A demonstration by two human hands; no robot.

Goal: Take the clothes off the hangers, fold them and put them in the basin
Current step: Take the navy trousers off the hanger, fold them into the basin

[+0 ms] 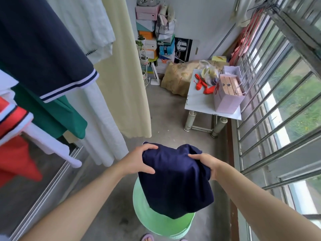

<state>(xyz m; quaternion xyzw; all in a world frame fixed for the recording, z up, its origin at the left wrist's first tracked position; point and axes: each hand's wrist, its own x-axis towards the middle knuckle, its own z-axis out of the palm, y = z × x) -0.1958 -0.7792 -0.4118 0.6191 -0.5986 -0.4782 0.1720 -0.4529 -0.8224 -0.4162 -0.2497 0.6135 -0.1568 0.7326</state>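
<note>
Both hands held 1 folded navy garment (173, 181) over the green basin (156, 223): left hand (139, 160) gripped its left edge, right hand (206, 164) pinched its right edge. Step looked like placing. Next move probably needed lowering it flat into the basin, then releasing. More clothes (43, 49) hung at left.

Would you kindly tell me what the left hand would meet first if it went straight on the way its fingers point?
The left hand grips the navy garment, so it would push into that first; beyond it, probably the right hand.
</note>
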